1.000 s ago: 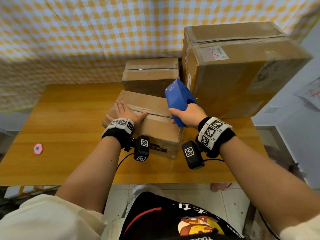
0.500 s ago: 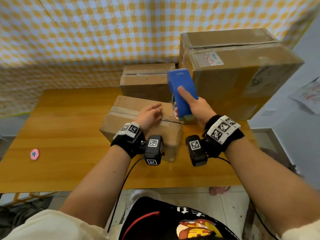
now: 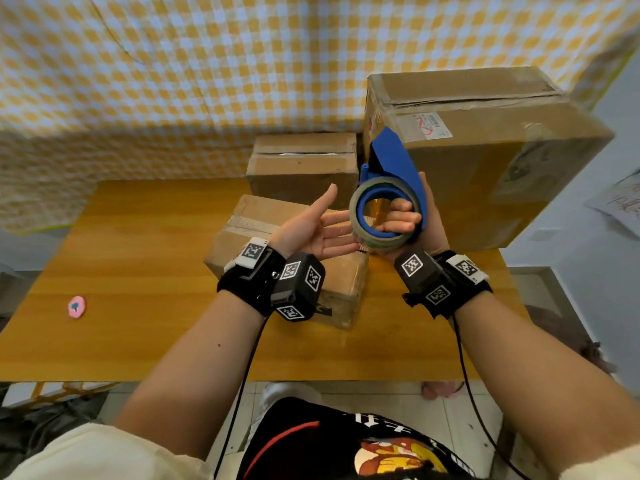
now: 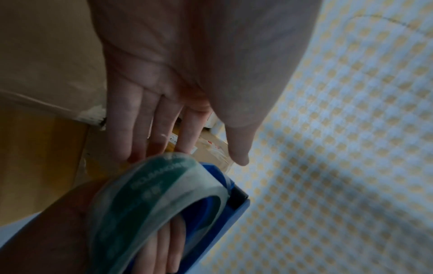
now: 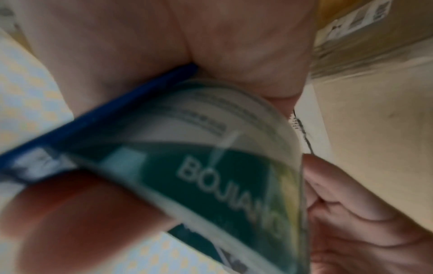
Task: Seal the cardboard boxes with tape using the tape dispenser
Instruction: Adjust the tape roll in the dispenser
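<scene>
My right hand (image 3: 403, 220) holds the blue tape dispenser (image 3: 393, 161) up in the air, fingers curled through the core of its clear tape roll (image 3: 381, 242). The roll (image 4: 150, 187) carries green print (image 5: 225, 185). My left hand (image 3: 318, 230) is open, palm up, its straight fingers (image 4: 140, 133) reaching to the roll's edge. Below both hands a small cardboard box (image 3: 242, 230) lies on the wooden table (image 3: 138, 271) with tape along its top seam. Whether the left fingertips touch the roll is unclear.
A second small box (image 3: 301, 168) stands behind the first. A large taped box (image 3: 485, 150) fills the table's back right. A pink object (image 3: 76, 306) lies at the left of the table. A yellow checked cloth (image 3: 207, 64) hangs behind.
My right hand has lifted the dispenser off the small box and turned it so the roll faces me. My left hand left the box top and turned palm up beside the roll.
</scene>
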